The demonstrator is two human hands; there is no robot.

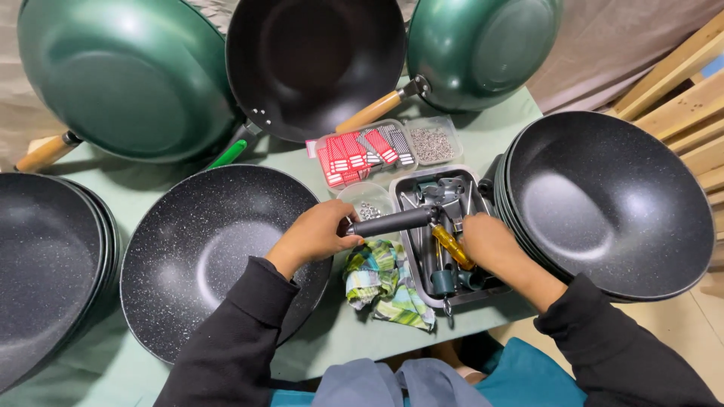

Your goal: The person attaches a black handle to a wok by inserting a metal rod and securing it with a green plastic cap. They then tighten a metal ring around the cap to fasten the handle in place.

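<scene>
At a green-covered counter (490, 132) crowded with woks, the left hand (317, 234) grips a black pan handle (392, 221); the right hand (490, 241) grasps a yellow-handled screwdriver (452, 245) over a metal tray (411, 241).

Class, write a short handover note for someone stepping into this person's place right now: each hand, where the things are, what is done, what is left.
Left hand: grips the black cylindrical pan handle, beside the speckled black wok.
Right hand: holds the yellow-handled screwdriver over the steel parts tray.
Done: handle brought to the screwdriver tip.
Left: whether the handle is fixed cannot be told; stacked handleless black woks sit to the right.
</scene>
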